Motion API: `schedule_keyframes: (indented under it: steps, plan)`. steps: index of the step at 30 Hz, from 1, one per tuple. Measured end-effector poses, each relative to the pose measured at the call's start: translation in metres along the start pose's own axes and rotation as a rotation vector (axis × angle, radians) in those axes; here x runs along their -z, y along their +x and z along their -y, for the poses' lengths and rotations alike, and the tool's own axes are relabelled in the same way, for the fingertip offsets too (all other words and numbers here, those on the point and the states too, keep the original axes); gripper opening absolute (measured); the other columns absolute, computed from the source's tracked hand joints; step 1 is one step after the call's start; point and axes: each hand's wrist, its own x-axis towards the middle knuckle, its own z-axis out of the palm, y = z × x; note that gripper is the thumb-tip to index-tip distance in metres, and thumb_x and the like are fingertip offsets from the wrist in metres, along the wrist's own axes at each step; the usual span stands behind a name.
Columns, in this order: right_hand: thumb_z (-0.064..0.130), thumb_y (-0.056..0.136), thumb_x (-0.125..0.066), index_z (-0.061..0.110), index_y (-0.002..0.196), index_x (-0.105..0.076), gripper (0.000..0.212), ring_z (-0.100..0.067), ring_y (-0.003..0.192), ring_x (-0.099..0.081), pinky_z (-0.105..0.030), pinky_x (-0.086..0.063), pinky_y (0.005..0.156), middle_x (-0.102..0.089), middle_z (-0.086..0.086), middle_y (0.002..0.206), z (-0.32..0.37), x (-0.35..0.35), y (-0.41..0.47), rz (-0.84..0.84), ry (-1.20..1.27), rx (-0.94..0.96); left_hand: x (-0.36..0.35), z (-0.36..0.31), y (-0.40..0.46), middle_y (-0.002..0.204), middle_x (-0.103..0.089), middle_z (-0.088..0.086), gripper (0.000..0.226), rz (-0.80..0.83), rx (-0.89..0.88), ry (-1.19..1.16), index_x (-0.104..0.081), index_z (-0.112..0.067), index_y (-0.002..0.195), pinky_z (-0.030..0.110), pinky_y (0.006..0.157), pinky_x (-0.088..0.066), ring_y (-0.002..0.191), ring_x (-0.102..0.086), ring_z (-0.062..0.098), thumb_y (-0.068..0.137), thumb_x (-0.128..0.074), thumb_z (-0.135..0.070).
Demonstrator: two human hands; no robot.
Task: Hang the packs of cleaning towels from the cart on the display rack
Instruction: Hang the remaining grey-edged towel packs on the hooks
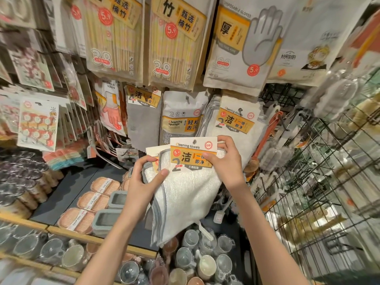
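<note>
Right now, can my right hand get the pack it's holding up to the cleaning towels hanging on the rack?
Probably yes. The right hand pinches the header card of the held pack, and the hanging cleaning towels sit just above and behind it, with nothing between. The hook itself is hard to make out.

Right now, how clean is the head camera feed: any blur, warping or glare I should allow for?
Head view: the held towel pack and both hands, left and right, read sharp at centre; the edges smear, especially the wire rack at right; wide-angle warp bends the shelf lines; no harsh glare on the label.
</note>
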Motion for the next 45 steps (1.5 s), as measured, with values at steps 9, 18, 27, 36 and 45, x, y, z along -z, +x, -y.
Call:
schedule_keyframes:
  steps: [9,18,27,36,45]
  plan:
    - [0.005,0.081,-0.069,0.023,0.108,-0.046,0.040,-0.008,0.103,-0.052,-0.026,-0.048,0.085,-0.057,0.002,0.108,-0.001,0.019,0.008,0.024,-0.026,0.017,-0.005,0.002,0.006,0.126,-0.058,-0.009,0.044,0.058,-0.012,-0.047,-0.058,-0.040,0.107,0.044,0.094,-0.049,0.118,-0.056,0.025,0.082,-0.074,-0.008]
    - [0.004,0.083,-0.067,0.024,0.108,-0.046,0.037,-0.011,0.107,-0.054,-0.029,-0.048,0.086,-0.060,0.002,0.109,-0.002,0.044,0.026,-0.106,-0.002,0.067,-0.010,0.000,0.008,0.122,-0.063,-0.001,0.047,0.046,-0.026,-0.097,-0.059,-0.037,0.103,0.054,0.101,-0.045,0.115,-0.060,0.025,0.080,-0.072,0.003]
    - [-0.006,0.082,-0.063,0.022,0.104,-0.045,0.040,-0.012,0.103,-0.055,-0.011,-0.048,0.067,-0.057,0.006,0.103,-0.003,0.073,0.063,-0.257,0.088,0.078,-0.015,0.000,0.012,0.121,-0.064,-0.008,0.046,0.043,-0.021,-0.113,-0.059,-0.037,0.104,0.053,0.102,-0.045,0.117,-0.059,0.022,0.081,-0.072,-0.001]
    - [-0.004,0.084,-0.062,0.017,0.109,-0.047,0.036,-0.007,0.097,-0.053,0.002,-0.039,0.060,-0.054,0.007,0.103,-0.012,0.073,0.085,-0.332,0.070,0.066,-0.016,0.003,0.017,0.123,-0.063,-0.008,0.046,0.016,-0.030,-0.081,-0.058,-0.039,0.103,0.051,0.102,-0.044,0.118,-0.058,0.019,0.081,-0.073,-0.002]
    - [-0.005,0.084,-0.061,0.028,0.109,-0.038,0.048,-0.018,0.105,-0.058,-0.027,-0.054,0.078,-0.054,-0.011,0.115,-0.014,0.072,0.090,-0.363,0.059,0.043,-0.012,0.003,0.017,0.122,-0.064,-0.004,0.045,-0.008,-0.046,-0.041,-0.058,-0.040,0.104,0.044,0.081,-0.051,0.103,-0.060,0.030,0.081,-0.073,-0.005]
